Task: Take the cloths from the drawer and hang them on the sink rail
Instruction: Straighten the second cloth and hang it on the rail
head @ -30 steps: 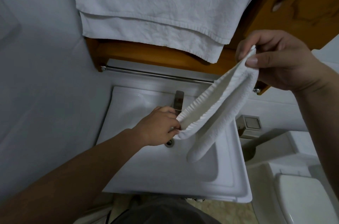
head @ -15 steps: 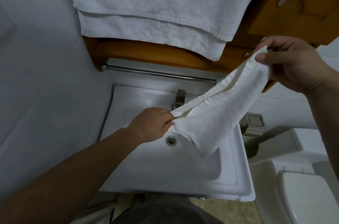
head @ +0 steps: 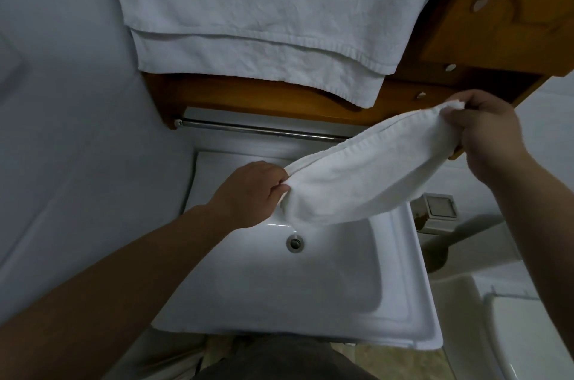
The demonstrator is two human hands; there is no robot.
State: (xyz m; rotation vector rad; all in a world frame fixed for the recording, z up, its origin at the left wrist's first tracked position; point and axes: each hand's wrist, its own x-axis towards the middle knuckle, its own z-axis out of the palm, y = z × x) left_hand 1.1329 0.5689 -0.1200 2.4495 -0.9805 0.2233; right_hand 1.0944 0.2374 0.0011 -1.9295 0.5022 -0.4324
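Observation:
A small white cloth is stretched between my two hands above the white sink. My left hand pinches its lower left end over the basin. My right hand grips its upper right end, level with the wooden cabinet's lower edge. The metal sink rail runs along the wall behind the sink, below the cabinet; its right part is hidden by the cloth. The cloth is apart from the rail. The tap is hidden behind the cloth.
Two larger white towels hang from above over the wooden cabinet. A drain sits in the basin. A grey wall box and a toilet are to the right. A plain wall is on the left.
The cloth has opened from a bunched fold into a flatter, wider band. Both hands have pulled apart and lifted it toward the rail, covering the tap.

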